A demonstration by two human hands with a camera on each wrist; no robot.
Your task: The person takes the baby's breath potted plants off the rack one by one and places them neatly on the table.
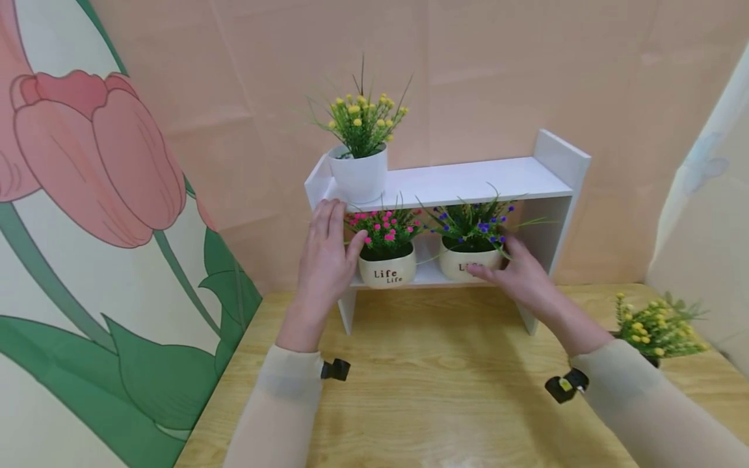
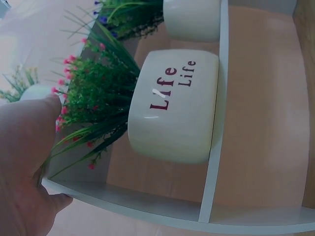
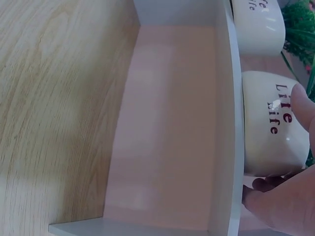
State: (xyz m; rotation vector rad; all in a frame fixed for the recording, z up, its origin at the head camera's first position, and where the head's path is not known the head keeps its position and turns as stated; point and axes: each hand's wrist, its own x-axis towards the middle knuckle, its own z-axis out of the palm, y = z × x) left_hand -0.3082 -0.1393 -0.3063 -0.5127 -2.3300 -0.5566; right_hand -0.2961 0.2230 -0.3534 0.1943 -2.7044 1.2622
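Observation:
A white two-tier shelf (image 1: 468, 182) stands on the wooden table. On its lower board sit two cream "Life" pots: a pot with pink flowers (image 1: 387, 270) on the left and a pot with blue-purple flowers (image 1: 453, 260) on the right. My right hand (image 1: 526, 276) grips the blue-flowered pot, thumb across the front and fingers around its right side. At the shelf's upper left corner, my left hand (image 1: 328, 260) rests with extended fingers on the edge, thumb spread before the pink flowers. Just above it, a white pot with yellow flowers (image 1: 359, 175) stands on the top board.
Another yellow-flowered plant (image 1: 658, 328) stands at the table's right side, partly behind my right forearm. A pinkish wall covering (image 1: 480, 78) hangs behind the shelf. Tulip-printed wall covering (image 1: 99, 169) runs along the left. Bare wooden tabletop (image 1: 433, 390) lies before the shelf.

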